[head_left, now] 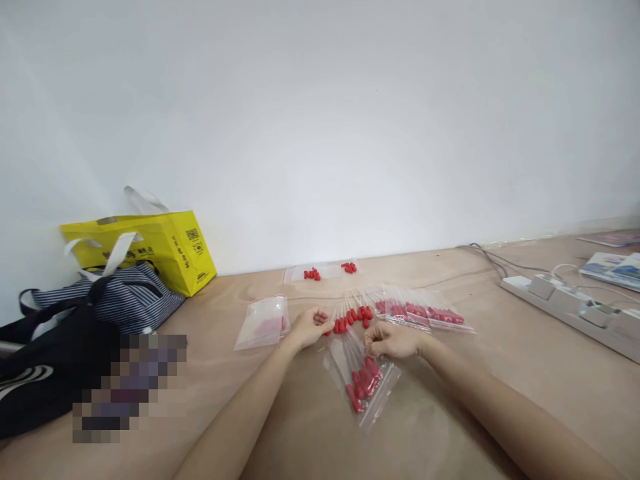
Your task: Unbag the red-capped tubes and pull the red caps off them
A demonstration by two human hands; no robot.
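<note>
My left hand (310,327) is curled with its fingers closed at the edge of a loose row of clear droppers with red bulbs (353,317) lying on the tan surface. My right hand (393,340) is also curled, pinching at the top of a clear plastic bag (363,380) that holds several red-bulbed droppers. What exactly each hand grips is too small to see clearly. A stack of empty clear bags (264,321) lies left of my left hand. Filled bags (425,315) lie fanned out to the right of the loose droppers.
Another clear bag with red bulbs (325,271) lies by the white wall. A yellow tote bag (160,247), a striped bag (120,300) and a black bag (50,367) sit at left. A white power strip (575,307) with cables and some leaflets (613,267) lie at right.
</note>
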